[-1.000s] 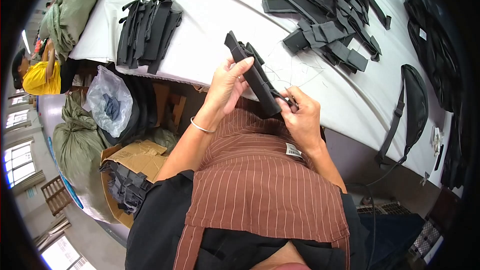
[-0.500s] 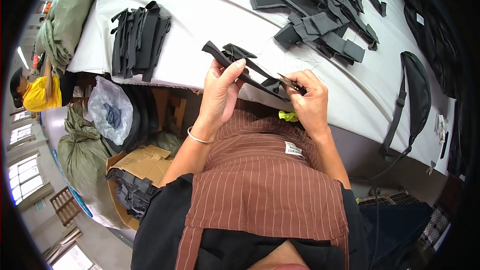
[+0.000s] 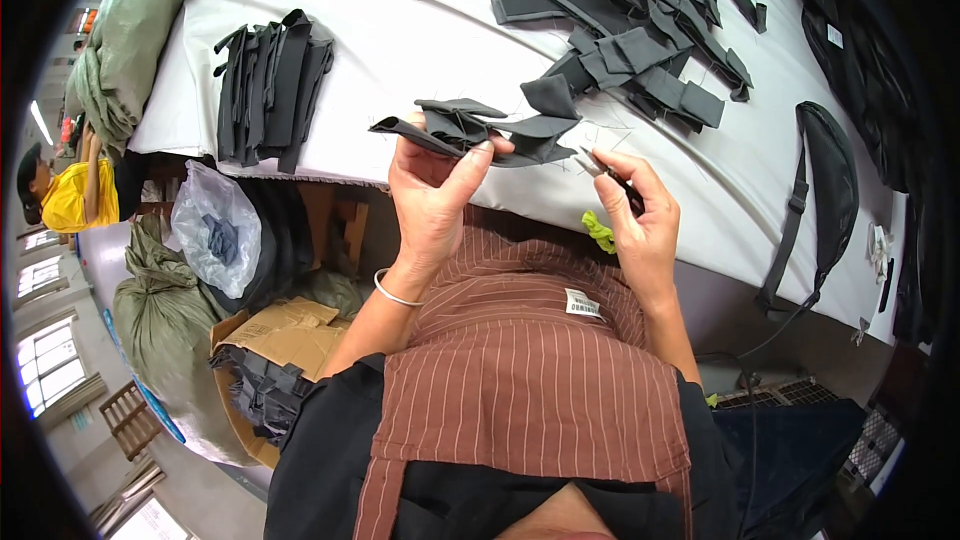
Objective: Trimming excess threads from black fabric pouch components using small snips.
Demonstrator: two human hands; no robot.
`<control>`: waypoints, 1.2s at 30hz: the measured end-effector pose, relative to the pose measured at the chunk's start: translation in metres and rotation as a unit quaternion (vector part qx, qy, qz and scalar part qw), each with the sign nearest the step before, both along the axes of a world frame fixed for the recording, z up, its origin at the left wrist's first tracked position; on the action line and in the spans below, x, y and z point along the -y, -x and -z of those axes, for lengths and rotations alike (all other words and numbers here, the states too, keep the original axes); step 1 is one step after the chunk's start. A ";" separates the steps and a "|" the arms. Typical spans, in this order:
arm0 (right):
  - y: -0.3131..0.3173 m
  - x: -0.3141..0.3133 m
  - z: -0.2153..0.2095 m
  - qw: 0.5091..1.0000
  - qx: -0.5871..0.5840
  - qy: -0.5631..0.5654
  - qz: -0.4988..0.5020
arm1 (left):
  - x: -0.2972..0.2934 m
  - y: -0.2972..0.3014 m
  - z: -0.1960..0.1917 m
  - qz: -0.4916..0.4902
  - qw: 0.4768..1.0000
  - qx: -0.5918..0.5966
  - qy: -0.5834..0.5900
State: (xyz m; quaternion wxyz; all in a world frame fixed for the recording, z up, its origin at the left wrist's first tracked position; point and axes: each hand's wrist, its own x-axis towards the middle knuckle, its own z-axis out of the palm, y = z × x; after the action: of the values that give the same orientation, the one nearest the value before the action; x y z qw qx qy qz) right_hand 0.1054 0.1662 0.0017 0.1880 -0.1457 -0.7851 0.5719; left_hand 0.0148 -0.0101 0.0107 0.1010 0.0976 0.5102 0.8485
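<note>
My left hand [image 3: 432,185] is closed on a folded dark grey fabric strip [image 3: 530,135], pinched between thumb and fingers over the near edge of the white-covered table [image 3: 400,30]. Its loose end spreads to the right. A pair of small black thread snips [image 3: 622,185] is in my right hand [image 3: 643,225], blades pointing up and left, a short way off the strip's right end. Cut threads lie on the cloth beyond the snips. At the far right of the strip is a big loose pile of similar strips [image 3: 630,40]; a neater stack [image 3: 270,90] lies to the left.
A black waist bag [image 3: 828,190] lies on the table at the right, beside black cloth [image 3: 850,60]. Left below stand a clear plastic bag [image 3: 220,225], a cardboard box [image 3: 285,325] of dark scraps and a green sack [image 3: 165,325]. A person in yellow [image 3: 80,195] is farther left.
The snips have moved right, away from the strip. The strip in my left hand has turned and its free end has swung up and spread out.
</note>
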 end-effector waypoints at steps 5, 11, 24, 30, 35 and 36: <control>0.002 0.011 -0.003 1.000 -0.018 -0.015 -0.003 | -0.003 -0.003 0.000 -0.005 0.999 -0.023 0.028; 0.004 0.017 -0.008 0.996 -0.016 -0.085 0.014 | -0.004 -0.007 -0.001 0.001 0.998 -0.040 0.041; 0.008 0.018 -0.018 0.976 -0.001 -0.216 0.002 | -0.003 -0.009 0.003 0.010 0.997 -0.055 0.050; 0.016 0.025 -0.023 0.957 -0.002 -0.288 -0.033 | -0.003 -0.010 0.000 0.007 0.997 -0.051 0.054; 0.025 0.033 -0.014 0.933 0.005 -0.358 -0.029 | -0.004 -0.011 -0.001 0.017 0.994 -0.078 0.075; 0.026 0.033 -0.015 0.933 0.004 -0.358 -0.028 | -0.003 -0.012 -0.001 0.020 0.992 -0.079 0.093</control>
State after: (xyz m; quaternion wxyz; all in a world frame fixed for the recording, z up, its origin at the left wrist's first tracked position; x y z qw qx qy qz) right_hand 0.0797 0.1334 0.0163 0.2082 -0.0489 -0.9425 0.2569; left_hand 0.0269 -0.0069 0.0118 0.0861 0.1643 0.5915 0.7847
